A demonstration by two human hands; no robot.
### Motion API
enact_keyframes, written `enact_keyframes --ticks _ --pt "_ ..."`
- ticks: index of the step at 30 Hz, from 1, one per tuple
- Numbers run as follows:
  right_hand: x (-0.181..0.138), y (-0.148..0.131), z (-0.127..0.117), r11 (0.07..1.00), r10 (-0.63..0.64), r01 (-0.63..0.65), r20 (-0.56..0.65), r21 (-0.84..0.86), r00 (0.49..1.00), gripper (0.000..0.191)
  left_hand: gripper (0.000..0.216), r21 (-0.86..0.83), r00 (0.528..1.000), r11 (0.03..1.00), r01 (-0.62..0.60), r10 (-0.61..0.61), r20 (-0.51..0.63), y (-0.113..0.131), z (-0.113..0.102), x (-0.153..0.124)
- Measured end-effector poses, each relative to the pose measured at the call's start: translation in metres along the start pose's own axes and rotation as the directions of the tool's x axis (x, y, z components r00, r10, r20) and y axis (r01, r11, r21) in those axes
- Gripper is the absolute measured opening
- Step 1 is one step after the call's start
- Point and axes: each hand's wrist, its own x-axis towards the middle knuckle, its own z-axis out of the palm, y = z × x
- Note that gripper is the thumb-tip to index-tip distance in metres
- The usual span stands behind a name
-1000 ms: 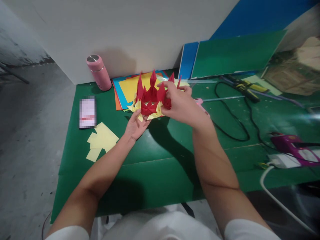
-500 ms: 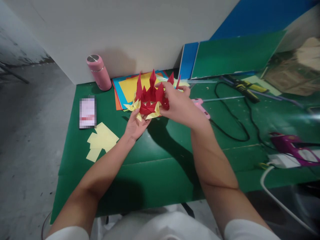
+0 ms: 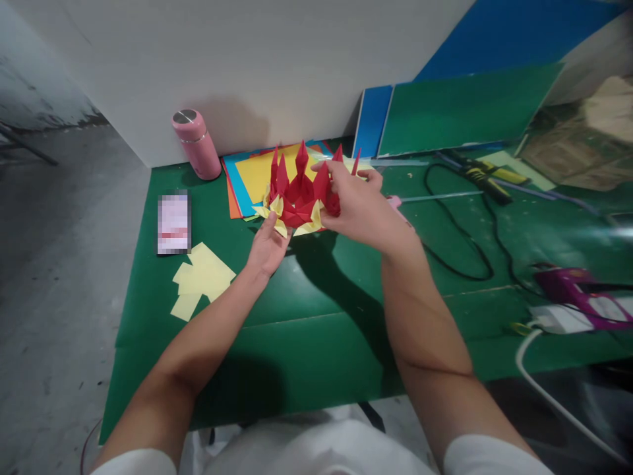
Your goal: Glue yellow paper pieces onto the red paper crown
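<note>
Between my hands, above the table, is a red folded-paper crown (image 3: 299, 191) with tall pointed tips and pale yellow folded petals (image 3: 310, 221) around its lower edge. My left hand (image 3: 267, 247) grips its lower left side, thumb on a yellow petal and the other fingers underneath. My right hand (image 3: 359, 201) is curled around the right side, with fingers over the red points; part of the crown is hidden behind it. Just behind the right wrist lies a pink glue gun (image 3: 394, 202), mostly covered.
Coloured paper sheets (image 3: 247, 181) lie behind the crown. A pink bottle (image 3: 200, 148), a blurred-out phone (image 3: 174, 223) and yellow paper pieces (image 3: 202, 277) are at the left. Black cable (image 3: 465, 267), pliers (image 3: 482, 181) and a white plug (image 3: 558, 319) are on the right.
The crown has turned slightly in my hands and shifted a little to the right. A front left red point now stands more upright. My right hand has moved slightly right with it.
</note>
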Motion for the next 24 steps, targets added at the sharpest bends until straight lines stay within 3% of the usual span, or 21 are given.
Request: enact_keyframes --ticks 11,19,24 --pt "-0.0005 -0.0023 0.0013 1.0 -0.027 0.027 0.024 0.008 0.999 0.069 0.027 0.045 0.995 0.994 -0.103 0.103 0.008 -0.009 -0.0095 0.0039" --pt "-0.0003 -0.0028 0.002 1.0 -0.022 0.021 0.036 0.017 0.999 0.068 0.024 0.05 0.994 0.997 -0.062 0.067 -0.086 -0.0068 -0.0048 0.0013" --pt "0.0 -0.0063 -0.0001 0.999 -0.015 0.013 0.046 0.033 0.999 0.066 0.021 0.037 0.993 0.996 -0.076 0.079 -0.086 -0.0058 -0.0026 0.0004"
